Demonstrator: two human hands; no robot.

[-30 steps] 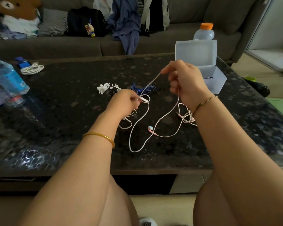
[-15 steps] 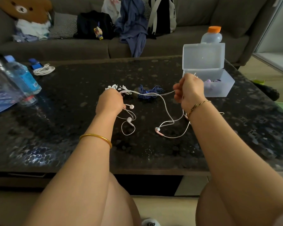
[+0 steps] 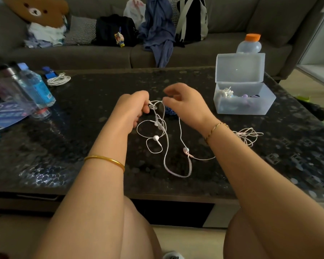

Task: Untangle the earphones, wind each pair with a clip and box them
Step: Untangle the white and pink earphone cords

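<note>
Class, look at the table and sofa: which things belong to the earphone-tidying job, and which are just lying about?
For the job:
white earphones, pink earphones, open box, left hand gripping the white pair, right hand at the tangle.

Lying about:
water bottle, coiled cable, orange-capped bottle, bear cushion, backpack.
</note>
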